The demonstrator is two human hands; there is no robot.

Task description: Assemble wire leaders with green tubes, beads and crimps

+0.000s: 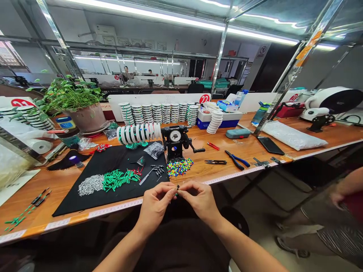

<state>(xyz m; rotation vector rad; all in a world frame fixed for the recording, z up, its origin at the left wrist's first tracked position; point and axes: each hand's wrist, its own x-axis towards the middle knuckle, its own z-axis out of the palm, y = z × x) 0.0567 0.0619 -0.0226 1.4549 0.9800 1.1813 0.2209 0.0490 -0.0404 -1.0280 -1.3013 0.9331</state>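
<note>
My left hand (155,204) and my right hand (201,200) meet fingertip to fingertip just off the table's front edge. Both are closed in a pinch on one small dark piece (177,187). A bit of green shows beneath it; the fingers hide the rest, so its kind is unclear. Just beyond my fingers lies a pile of multicoloured beads (180,167), below a black hand-cranked winder (174,141) carrying white spools (138,134). On the black mat (93,202) to the left are green tubes (119,180), small silvery-grey pieces (90,185), and black parts (159,170).
Right of the winder lie black snips (215,162), blue-handled pliers (238,160), a red pen-like tool (213,146) and a phone (270,145). Stacked spools (161,113) line the back. A potted plant (86,117) stands left. Another person's leg (309,241) is at right.
</note>
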